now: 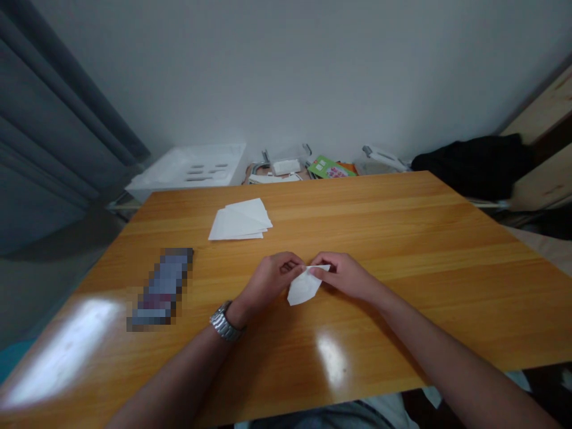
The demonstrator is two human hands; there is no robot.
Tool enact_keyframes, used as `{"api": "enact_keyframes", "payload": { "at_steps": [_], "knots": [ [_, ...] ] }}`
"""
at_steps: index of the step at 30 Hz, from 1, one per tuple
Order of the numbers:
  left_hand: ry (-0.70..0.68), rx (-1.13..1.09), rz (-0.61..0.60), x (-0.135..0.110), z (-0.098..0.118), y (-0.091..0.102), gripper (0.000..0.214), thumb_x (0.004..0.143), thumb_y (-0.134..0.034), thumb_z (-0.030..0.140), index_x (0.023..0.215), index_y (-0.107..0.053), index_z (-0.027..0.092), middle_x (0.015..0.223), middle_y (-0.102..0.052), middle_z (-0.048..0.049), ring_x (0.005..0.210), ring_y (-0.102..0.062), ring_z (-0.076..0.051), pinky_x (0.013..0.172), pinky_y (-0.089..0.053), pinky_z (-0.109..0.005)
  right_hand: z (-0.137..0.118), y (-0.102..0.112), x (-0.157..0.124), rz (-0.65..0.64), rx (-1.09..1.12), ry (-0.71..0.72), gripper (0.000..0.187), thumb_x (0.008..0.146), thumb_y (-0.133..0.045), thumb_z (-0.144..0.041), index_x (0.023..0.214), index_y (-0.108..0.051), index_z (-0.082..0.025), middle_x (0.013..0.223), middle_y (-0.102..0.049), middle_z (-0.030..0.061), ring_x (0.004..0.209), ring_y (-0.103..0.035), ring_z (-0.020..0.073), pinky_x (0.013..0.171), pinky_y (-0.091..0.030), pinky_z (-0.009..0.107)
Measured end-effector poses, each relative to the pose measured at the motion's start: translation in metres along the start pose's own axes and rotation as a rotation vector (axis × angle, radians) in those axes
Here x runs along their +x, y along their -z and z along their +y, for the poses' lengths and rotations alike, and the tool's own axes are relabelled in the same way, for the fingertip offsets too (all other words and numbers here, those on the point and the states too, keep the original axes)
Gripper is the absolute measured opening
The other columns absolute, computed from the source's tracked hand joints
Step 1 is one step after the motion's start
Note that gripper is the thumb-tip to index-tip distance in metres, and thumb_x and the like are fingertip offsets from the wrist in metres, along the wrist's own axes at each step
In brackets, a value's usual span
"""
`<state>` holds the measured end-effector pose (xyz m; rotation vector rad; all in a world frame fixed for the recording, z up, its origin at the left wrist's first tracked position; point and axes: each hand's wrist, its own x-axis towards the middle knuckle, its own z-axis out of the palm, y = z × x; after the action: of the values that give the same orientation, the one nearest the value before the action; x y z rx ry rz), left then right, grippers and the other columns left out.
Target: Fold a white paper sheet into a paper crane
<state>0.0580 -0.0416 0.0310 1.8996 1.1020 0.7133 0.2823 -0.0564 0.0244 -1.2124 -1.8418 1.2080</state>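
Note:
Between my two hands is a small piece of folded white paper (304, 288), held a little over the wooden table. My left hand (273, 276), with a metal watch (224, 322) on its wrist, pinches the paper's upper left edge between thumb and fingers. On the other side, my right hand (343, 274) grips the upper right part, its thumb lying on the paper's near face. The fingertips of both hands almost meet at the top edge. Fingers behind the paper are partly hidden.
A stack of white paper sheets (241, 220) lies farther back on the wooden table (357, 220). To the left rests a blurred-out phone-like object (163, 289). Past the far edge are a white tray (192, 164), a green booklet (330, 168) and a black cloth (473, 164).

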Motion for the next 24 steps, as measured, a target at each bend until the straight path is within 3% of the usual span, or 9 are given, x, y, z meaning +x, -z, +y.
{"api": "enact_keyframes", "payload": {
  "at_steps": [5,10,13,19,24],
  "knots": [
    [0.018,-0.095,0.023,0.001,-0.004,-0.005,0.025,0.093,-0.064,0.041,0.092,-0.071,0.016,0.085,-0.075,-0.0040,0.078,-0.070,-0.016,0.069,-0.053,-0.024,0.001,-0.004,0.001,0.082,0.001,0.012,0.025,0.092,-0.063,-0.040,0.086,-0.070,-0.017,0.084,-0.072,0.0048,0.078,-0.063,0.0189,0.071,-0.046,0.029],
    [0.018,-0.292,0.025,-0.001,-0.007,-0.011,0.045,0.084,-0.075,0.037,0.122,-0.060,0.017,0.108,-0.074,-0.0081,0.095,-0.072,-0.020,0.082,-0.060,-0.030,0.011,0.000,0.006,0.205,0.025,0.007,0.026,0.093,-0.061,-0.042,0.084,-0.067,-0.018,0.081,-0.068,0.0033,0.076,-0.060,0.0182,0.071,-0.045,0.028],
    [0.008,-0.330,0.027,0.000,-0.011,-0.013,0.042,0.089,-0.068,0.032,0.127,-0.057,0.018,0.113,-0.073,-0.0095,0.099,-0.072,-0.020,0.084,-0.061,-0.031,0.016,0.003,0.008,0.250,0.070,0.009,0.026,0.092,-0.062,-0.044,0.085,-0.067,-0.018,0.083,-0.068,0.0034,0.078,-0.060,0.0184,0.072,-0.046,0.029],
    [0.000,-0.248,0.120,0.005,-0.015,-0.007,0.020,0.092,-0.061,0.024,0.110,-0.066,0.016,0.106,-0.075,-0.0086,0.094,-0.072,-0.018,0.083,-0.058,-0.028,0.018,0.001,0.009,0.132,0.260,-0.064,0.027,0.085,-0.068,-0.046,0.086,-0.063,-0.020,0.083,-0.067,0.0030,0.077,-0.063,0.0183,0.073,-0.050,0.030],
    [-0.022,-0.061,0.118,0.003,-0.011,-0.003,0.020,0.091,-0.059,0.021,0.106,-0.073,0.018,0.102,-0.077,-0.0046,0.091,-0.071,-0.018,0.079,-0.054,-0.025,0.013,-0.004,0.007,0.058,0.260,-0.102,0.031,0.085,-0.069,-0.047,0.096,-0.066,-0.017,0.093,-0.072,0.0068,0.082,-0.065,0.0191,0.074,-0.050,0.031]
  ]
}}
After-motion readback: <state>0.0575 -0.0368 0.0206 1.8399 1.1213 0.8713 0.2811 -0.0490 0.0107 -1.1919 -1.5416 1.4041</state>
